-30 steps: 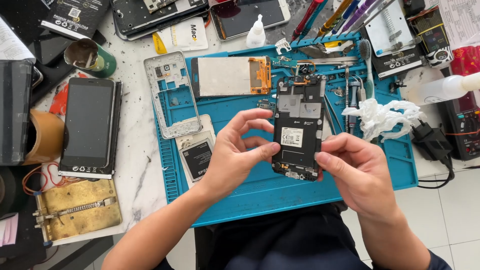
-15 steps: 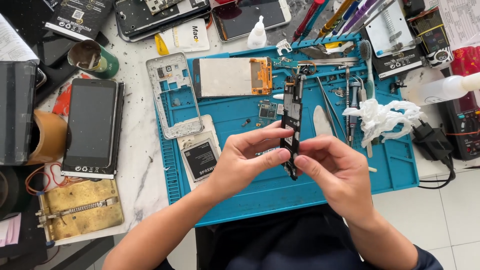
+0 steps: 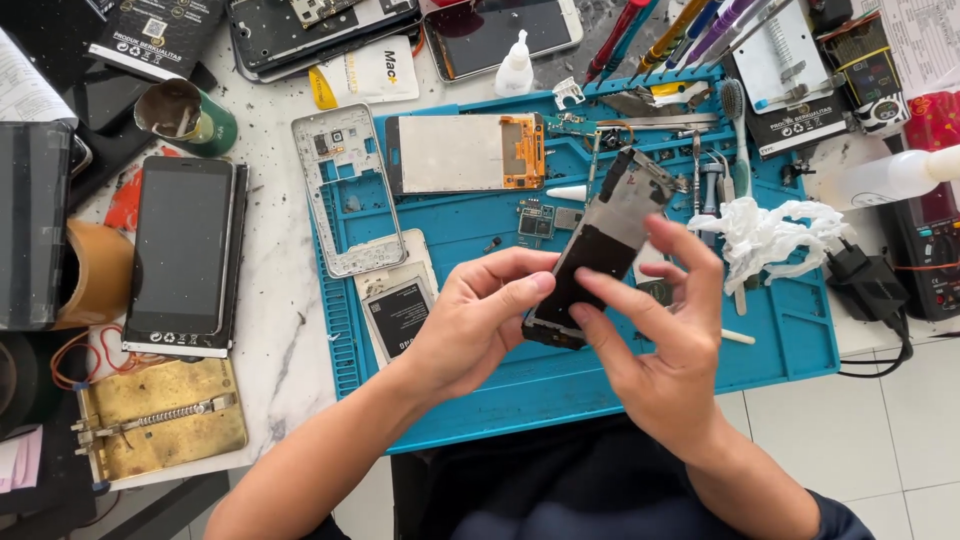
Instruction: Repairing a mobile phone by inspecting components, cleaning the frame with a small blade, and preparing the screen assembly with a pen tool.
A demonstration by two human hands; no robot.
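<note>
A: Status near the body?

B: Both hands up over the near edge of the blue work mat. Left hand and right hand share one part: a stripped phone body, dark, tilted, top end pointing away to the right.

A: Grip?

B: Left thumb and forefinger pinch its lower left edge. Right fingers pressed along the right side, thumb on the face near the bottom. Part is held clear of the mat, not resting on it.

A: Step?

B: My read: inspection or turning it over mid-teardown. Next move calls for a steady edge pinch, no pressure on the exposed top end.

A: What's beyond it?

B: On the mat, just left of the hands, a battery. Further up, a silver mid-frame, then a display panel with orange flex. Small circuit board between panel and hands. Crumpled white tissue to the right.

A: Off the mat?

B: Black phone, screen dark, on the left. Brass board holder nearer in front of it. Screwdrivers at the far edge.
</note>
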